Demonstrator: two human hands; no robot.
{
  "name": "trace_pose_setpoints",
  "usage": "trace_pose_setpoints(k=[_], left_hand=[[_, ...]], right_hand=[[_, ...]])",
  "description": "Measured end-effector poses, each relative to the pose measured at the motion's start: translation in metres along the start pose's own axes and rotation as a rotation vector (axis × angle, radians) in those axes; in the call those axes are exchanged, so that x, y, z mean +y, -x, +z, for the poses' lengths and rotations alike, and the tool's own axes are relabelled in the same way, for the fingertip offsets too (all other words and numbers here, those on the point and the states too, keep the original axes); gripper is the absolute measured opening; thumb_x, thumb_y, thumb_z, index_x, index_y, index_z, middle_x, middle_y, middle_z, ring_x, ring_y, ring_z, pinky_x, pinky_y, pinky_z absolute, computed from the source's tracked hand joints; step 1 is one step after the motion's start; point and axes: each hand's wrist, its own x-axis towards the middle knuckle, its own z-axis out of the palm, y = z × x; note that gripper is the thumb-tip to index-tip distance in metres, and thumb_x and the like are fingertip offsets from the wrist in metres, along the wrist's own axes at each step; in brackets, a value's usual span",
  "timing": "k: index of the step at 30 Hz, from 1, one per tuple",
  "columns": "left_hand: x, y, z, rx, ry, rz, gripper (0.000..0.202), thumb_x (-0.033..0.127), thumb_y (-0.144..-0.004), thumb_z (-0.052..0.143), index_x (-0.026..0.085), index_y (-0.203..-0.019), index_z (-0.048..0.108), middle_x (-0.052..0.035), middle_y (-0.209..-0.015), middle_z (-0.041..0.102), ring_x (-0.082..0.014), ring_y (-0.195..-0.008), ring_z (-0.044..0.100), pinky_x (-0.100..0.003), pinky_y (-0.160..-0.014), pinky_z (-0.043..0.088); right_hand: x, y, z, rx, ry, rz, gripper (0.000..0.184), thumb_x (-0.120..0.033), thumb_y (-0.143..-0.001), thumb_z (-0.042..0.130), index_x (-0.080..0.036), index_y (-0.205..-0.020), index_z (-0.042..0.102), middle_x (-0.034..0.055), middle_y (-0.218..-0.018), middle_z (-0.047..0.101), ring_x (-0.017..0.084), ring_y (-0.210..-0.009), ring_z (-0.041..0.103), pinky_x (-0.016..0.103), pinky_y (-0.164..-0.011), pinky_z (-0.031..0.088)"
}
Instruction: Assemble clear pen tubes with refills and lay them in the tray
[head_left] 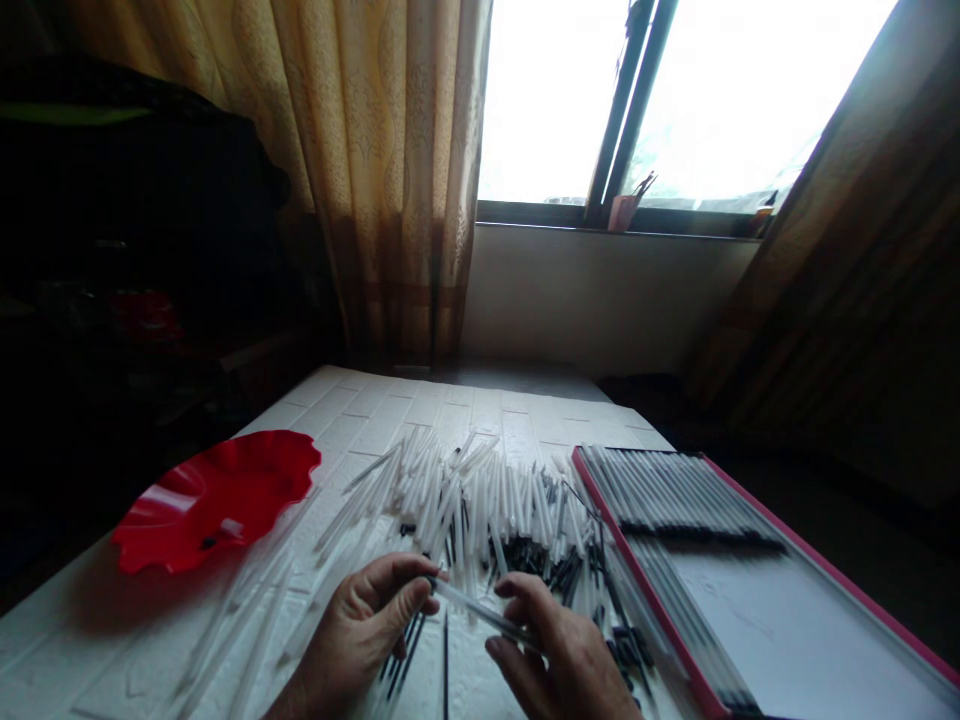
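A translucent pen barrel (480, 608) slants between my two hands above the table. My left hand (367, 615) is closed, thumb and forefinger pinching the barrel's far end, where a small dark part shows. My right hand (559, 650) has its fingers closed around the other end. Just beyond lies a loose heap of clear pen barrels (427, 500), with a cluster of black pen caps (525, 555) at its near right side. Several thin dark refills (405, 650) lie beside and below my left hand.
At left stands a red wavy-rimmed bowl (259, 470) with a small dark piece inside. A red-edged box (637, 560) at right holds a row of black-ended pens (675, 490) and a white sheet (802, 610). The white brick-patterned table (480, 400) ends near the window wall.
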Motion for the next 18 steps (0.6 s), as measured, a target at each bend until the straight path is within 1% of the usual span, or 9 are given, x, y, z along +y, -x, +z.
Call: trace_pose_setpoints(k=[1,3,4,8,12,15,18], left_hand=[[0.0002,0.0001,0.0007,0.002,0.004,0.000,0.048,0.061,-0.060,0.083,0.019,-0.082,0.077,-0.0044,-0.075,0.075,-0.0157,-0.064,0.065,-0.015,-0.045,0.043],[0.0014,0.0006,0.0025,0.006,0.011,-0.008,0.050,0.062,-0.057,0.083,0.019,-0.081,0.077,-0.0034,-0.070,0.073,-0.0153,-0.061,0.064,-0.015,-0.043,0.041],[0.0024,0.0011,0.0036,0.017,0.015,-0.006,0.050,0.062,-0.057,0.083,0.018,-0.080,0.077,-0.0027,-0.067,0.072,-0.0151,-0.060,0.063,-0.015,-0.043,0.041],[0.0070,0.0036,0.0067,0.034,0.018,0.007,0.048,0.061,-0.059,0.083,0.018,-0.079,0.076,-0.0019,-0.066,0.071,-0.0139,-0.059,0.062,-0.015,-0.044,0.041],[0.0082,0.0044,0.0064,0.038,0.020,0.003,0.046,0.059,-0.058,0.084,0.018,-0.078,0.077,-0.0019,-0.066,0.071,-0.0140,-0.059,0.062,-0.015,-0.044,0.041],[0.0076,0.0045,0.0059,0.032,0.013,0.014,0.044,0.058,-0.060,0.084,0.019,-0.078,0.078,-0.0019,-0.066,0.072,-0.0132,-0.059,0.061,-0.015,-0.045,0.042],[0.0071,0.0046,0.0052,0.016,0.020,0.036,0.043,0.058,-0.061,0.084,0.020,-0.079,0.079,-0.0037,-0.072,0.074,-0.0140,-0.063,0.063,-0.014,-0.046,0.042]], right_hand=[[-0.0010,0.0002,0.0007,0.011,-0.006,0.019,0.016,-0.027,-0.094,0.051,-0.023,-0.108,0.048,-0.0017,-0.074,0.069,0.013,-0.052,0.064,0.020,-0.052,0.047],[-0.0025,0.0004,0.0020,0.028,0.009,0.026,0.004,-0.026,-0.095,0.048,-0.023,-0.097,0.049,-0.0018,-0.071,0.066,0.013,-0.052,0.062,0.020,-0.052,0.046],[-0.0027,0.0004,0.0024,0.031,0.021,0.016,0.005,-0.026,-0.096,0.046,-0.023,-0.095,0.049,-0.0012,-0.071,0.066,0.013,-0.054,0.063,0.021,-0.053,0.046],[-0.0009,-0.0007,0.0023,0.019,0.059,-0.021,0.021,-0.032,-0.102,0.036,-0.022,-0.096,0.054,0.0026,-0.077,0.066,0.016,-0.064,0.066,0.023,-0.058,0.047],[0.0005,-0.0018,0.0010,0.007,0.095,-0.033,0.036,-0.037,-0.105,0.028,-0.021,-0.099,0.060,0.0045,-0.077,0.067,0.015,-0.064,0.066,0.022,-0.058,0.046],[0.0000,-0.0017,0.0006,-0.018,0.087,-0.027,0.045,-0.039,-0.106,0.021,-0.020,-0.099,0.062,0.0033,-0.071,0.066,0.015,-0.059,0.065,0.022,-0.057,0.043],[-0.0012,-0.0011,0.0017,-0.099,0.022,0.010,0.050,-0.041,-0.106,0.019,-0.019,-0.094,0.063,-0.0004,-0.059,0.063,0.013,-0.049,0.060,0.021,-0.052,0.040]])
